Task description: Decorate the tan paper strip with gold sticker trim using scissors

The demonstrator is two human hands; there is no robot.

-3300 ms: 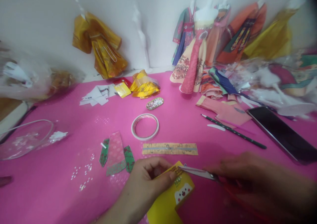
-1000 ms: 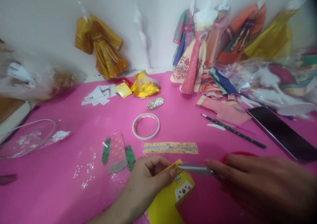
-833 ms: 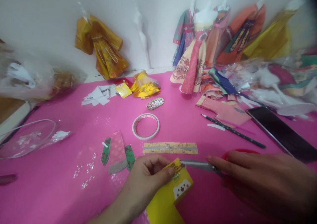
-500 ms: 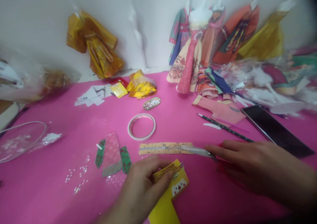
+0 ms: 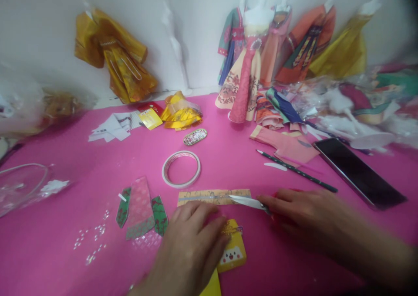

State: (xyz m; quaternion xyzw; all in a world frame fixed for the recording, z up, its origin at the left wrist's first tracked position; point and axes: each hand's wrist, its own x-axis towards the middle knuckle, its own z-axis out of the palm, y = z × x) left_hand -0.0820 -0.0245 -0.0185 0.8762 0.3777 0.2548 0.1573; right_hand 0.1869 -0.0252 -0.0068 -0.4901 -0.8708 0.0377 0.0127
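My left hand (image 5: 191,243) lies low over a yellow card with a bear face (image 5: 231,254), fingers curled, with a short gold trim strip (image 5: 230,229) showing at the thumb. The fingertips almost touch a tan patterned paper strip (image 5: 204,197). My right hand (image 5: 303,215) is closed on red-handled scissors, whose steel blades (image 5: 248,202) point left and overlap the tan strip's right end. The red handles are mostly hidden under the fingers.
On the pink table (image 5: 81,165) lie a tape roll (image 5: 166,177), pink-and-green paper pieces (image 5: 140,206), loose rhinestones (image 5: 91,241), a clear bowl (image 5: 19,187), a pencil (image 5: 295,171) and a phone (image 5: 357,171). Paper dresses (image 5: 246,69) and a gold robe (image 5: 114,67) stand against the wall.
The scissors left the yellow card and moved up onto the tan strip. My left hand came away with the gold trim and shifted up toward the strip. The view has panned right.
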